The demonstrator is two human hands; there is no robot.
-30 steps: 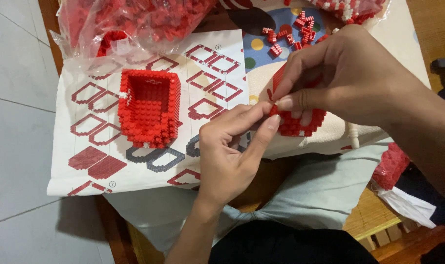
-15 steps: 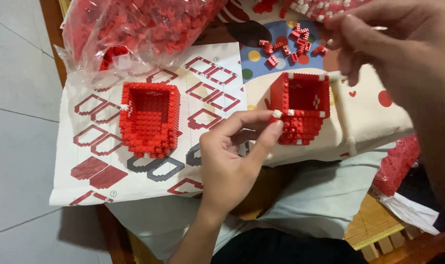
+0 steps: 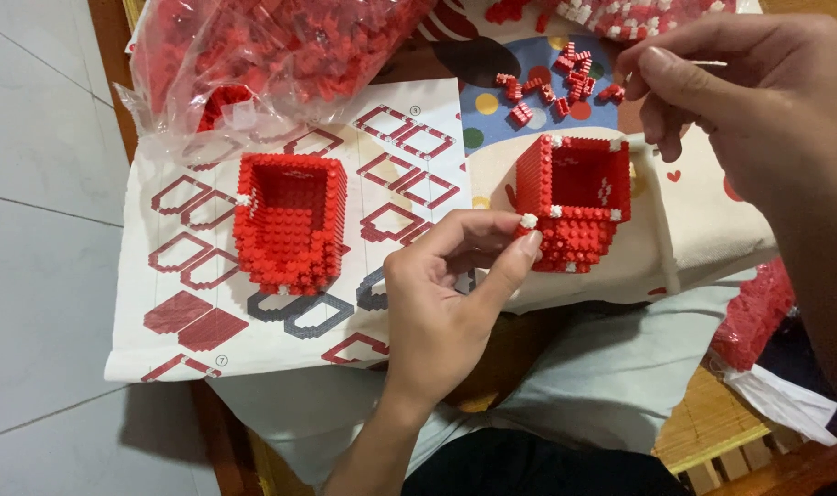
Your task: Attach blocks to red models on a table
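Left hand (image 3: pixel 437 303) fingers pinch the near-left corner of the red brick box (image 3: pixel 575 197). Right hand (image 3: pixel 758 110) fingers closed on a thin pin (image 3: pixel 708 63), above the box.

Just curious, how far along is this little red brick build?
Two red open-topped shells already stand built. The left hand pinches one shell's corner; the right hand is raised above. Loose red bricks and a full bag remain.

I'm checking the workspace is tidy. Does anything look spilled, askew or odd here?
Nothing looks damaged. A few loose red bricks lie scattered on the cloth above the right brick box, and the instruction sheet overhangs the table's near edge.
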